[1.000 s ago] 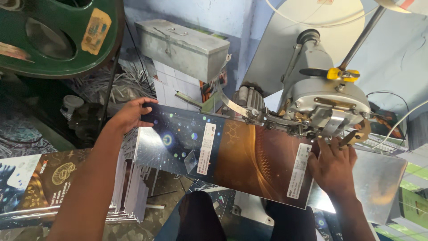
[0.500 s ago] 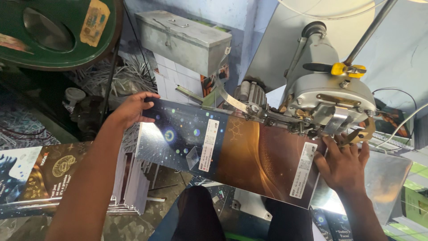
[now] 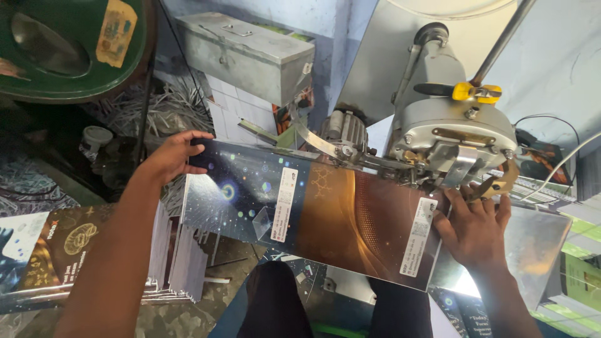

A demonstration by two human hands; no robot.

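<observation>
Under stitching machine (image 3: 451,134): printed cover sheet (image 3: 325,213), laid flat across.
L hand (image 3: 172,156): grips sheet's far-left edge.
R hand (image 3: 476,228): fingers spread, pressing sheet's right end by machine head.
Left of sheet: stack of covers (image 3: 56,250).

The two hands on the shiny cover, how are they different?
The left hand curls round the far left corner of the glossy printed cover, while the right hand lies flat on its right end. The left hand is out in the open; the right hand sits under the grey metal machine. Both touch the same cover.
</observation>
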